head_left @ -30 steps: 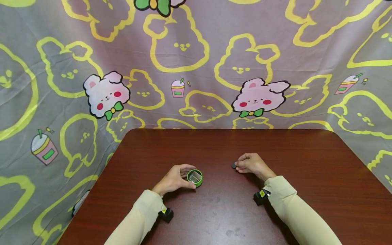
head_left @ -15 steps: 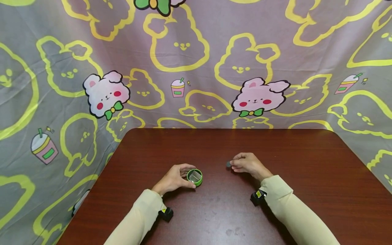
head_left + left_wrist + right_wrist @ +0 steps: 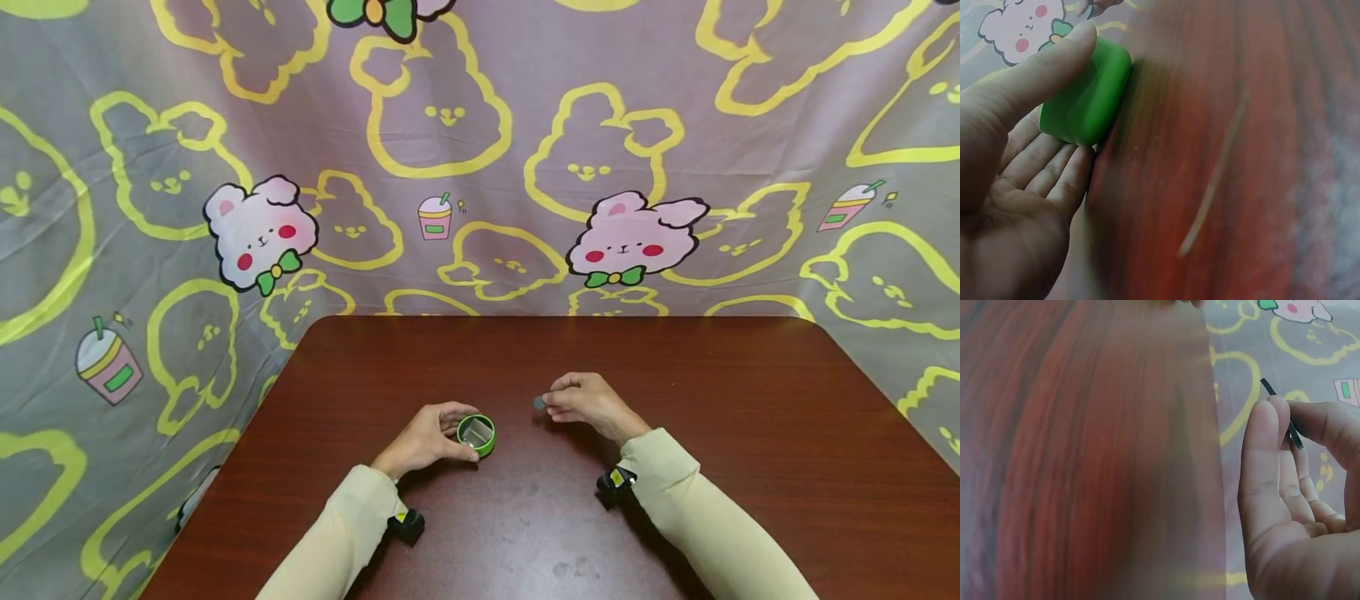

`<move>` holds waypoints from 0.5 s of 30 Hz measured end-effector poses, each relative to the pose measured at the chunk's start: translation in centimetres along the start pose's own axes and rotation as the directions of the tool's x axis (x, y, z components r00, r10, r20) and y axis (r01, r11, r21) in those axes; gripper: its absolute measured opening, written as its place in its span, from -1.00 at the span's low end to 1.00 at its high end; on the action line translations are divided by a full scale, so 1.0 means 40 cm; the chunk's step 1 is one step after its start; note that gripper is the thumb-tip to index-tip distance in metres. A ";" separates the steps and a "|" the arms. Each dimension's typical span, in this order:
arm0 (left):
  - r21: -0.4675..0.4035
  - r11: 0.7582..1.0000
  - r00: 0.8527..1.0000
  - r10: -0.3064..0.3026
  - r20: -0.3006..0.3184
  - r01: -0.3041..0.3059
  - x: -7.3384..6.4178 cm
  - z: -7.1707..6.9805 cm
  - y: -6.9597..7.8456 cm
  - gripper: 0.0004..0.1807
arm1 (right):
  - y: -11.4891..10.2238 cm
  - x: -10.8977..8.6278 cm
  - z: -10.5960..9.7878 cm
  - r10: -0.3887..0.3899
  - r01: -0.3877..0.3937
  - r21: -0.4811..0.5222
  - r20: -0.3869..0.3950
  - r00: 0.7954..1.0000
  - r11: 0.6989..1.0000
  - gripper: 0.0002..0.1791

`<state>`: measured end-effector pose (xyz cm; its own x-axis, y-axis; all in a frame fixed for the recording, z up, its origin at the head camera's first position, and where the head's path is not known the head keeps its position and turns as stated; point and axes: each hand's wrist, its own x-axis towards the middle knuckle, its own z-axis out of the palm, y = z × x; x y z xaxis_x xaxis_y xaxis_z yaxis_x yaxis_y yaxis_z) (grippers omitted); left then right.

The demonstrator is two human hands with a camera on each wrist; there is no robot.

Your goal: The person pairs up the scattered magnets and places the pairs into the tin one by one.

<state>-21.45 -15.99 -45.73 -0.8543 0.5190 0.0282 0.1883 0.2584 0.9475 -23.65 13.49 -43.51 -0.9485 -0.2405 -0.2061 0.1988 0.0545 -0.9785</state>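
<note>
In the head view my left hand (image 3: pixel 426 440) holds a small round green container (image 3: pixel 487 451) on the table, thumb at its near side and fingers around the far side. A greyish, glassy-looking piece (image 3: pixel 477 432) shows inside its open top. The left wrist view shows the thumb (image 3: pixel 1054 69) against the container's smooth green wall (image 3: pixel 1104 94). To the right of the container, my right hand (image 3: pixel 588 407) pinches a small dark flat disc (image 3: pixel 539 403) between thumb and fingertips. Edge-on, the disc (image 3: pixel 1267 385) looks thin in the right wrist view.
Both hands are over a dark reddish-brown wooden table (image 3: pixel 675 358) with rounded far corners. A grey cloth (image 3: pixel 510 83) printed with yellow outlines and rabbit faces hangs behind and along the sides. Each wrist wears a small black camera (image 3: pixel 408 527).
My right hand has moved left with the disc, closer to the green container. The left hand and the container have stayed in place.
</note>
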 end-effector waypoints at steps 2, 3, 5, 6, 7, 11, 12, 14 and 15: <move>0.001 1.000 1.000 -0.001 -0.002 0.001 0.001 0.000 0.000 -0.32 | -0.001 0.002 0.009 -0.005 0.005 -0.012 0.010 1.000 1.000 -0.90; 0.001 1.000 1.000 -0.001 -0.004 0.001 0.001 0.000 -0.001 -0.32 | -0.001 0.003 0.013 -0.006 0.006 -0.016 0.015 1.000 1.000 -0.90; -0.002 1.000 1.000 -0.002 -0.005 0.002 0.001 0.000 -0.002 -0.32 | -0.003 0.003 0.023 -0.004 0.005 -0.028 0.024 1.000 1.000 -0.90; -0.002 1.000 1.000 -0.003 -0.006 0.003 0.001 0.001 -0.002 -0.32 | -0.004 0.004 0.028 -0.003 0.004 -0.032 0.026 1.000 0.999 -0.90; -0.003 1.000 1.000 -0.004 -0.005 0.004 0.001 0.001 -0.003 -0.32 | -0.004 0.004 0.033 -0.001 0.002 -0.034 0.028 1.000 0.999 -0.90; -0.004 1.000 1.000 -0.008 -0.001 0.008 0.002 0.000 -0.006 -0.33 | -0.008 0.002 0.056 0.004 -0.002 -0.042 0.034 0.999 0.999 -0.88; -0.004 1.000 1.000 -0.010 0.000 0.010 0.003 0.000 -0.007 -0.33 | -0.008 0.001 0.061 0.003 -0.002 -0.044 0.036 0.999 0.999 -0.88; 0.000 1.000 1.000 -0.013 -0.001 0.013 0.003 0.000 -0.009 -0.33 | -0.009 0.000 0.072 0.003 -0.001 -0.044 0.045 0.999 0.999 -0.86; 0.000 1.000 1.000 -0.013 -0.002 0.013 0.004 0.001 -0.009 -0.33 | -0.009 0.000 0.078 0.005 -0.003 -0.040 0.047 0.999 0.999 -0.86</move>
<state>-21.63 -15.98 -46.06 -0.8576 0.5141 0.0162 0.1769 0.2653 0.9478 -22.97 10.46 -43.18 -0.9349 -0.2853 -0.2110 0.1919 0.0939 -0.9769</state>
